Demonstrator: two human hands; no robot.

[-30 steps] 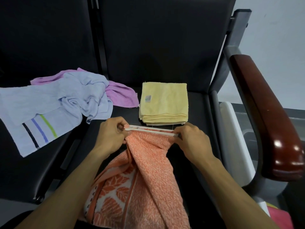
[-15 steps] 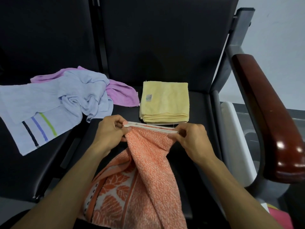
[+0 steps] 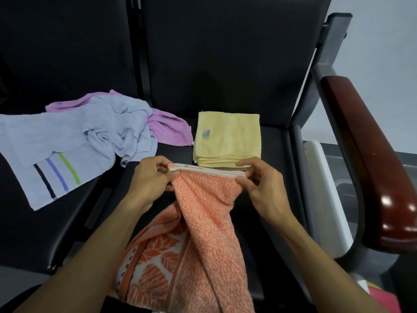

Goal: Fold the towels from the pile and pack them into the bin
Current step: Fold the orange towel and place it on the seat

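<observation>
An orange towel (image 3: 203, 233) with a leaf pattern hangs from both my hands over the black seat. My left hand (image 3: 151, 177) pinches the left end of its white hem. My right hand (image 3: 259, 184) pinches the right end, with the hem stretched level between them. A folded yellow towel (image 3: 228, 136) lies flat on the seat just beyond the hem. To the left lies a crumpled pile: a light blue towel (image 3: 74, 141) with dark, blue and green stripes, over a purple towel (image 3: 167, 127). A white bin rim (image 3: 325, 188) shows right of the seat.
Black seats (image 3: 277, 177) with high black backrests (image 3: 225, 53) fill the view. A glossy dark red armrest (image 3: 372, 159) on a grey frame runs along the right side, above the white bin. Something red and yellow (image 3: 381, 299) shows at the bottom right corner.
Both hands have lifted the orange towel's hem slightly and it now overlaps the near edge of the yellow towel. My right hand's fingers have shifted along the hem.
</observation>
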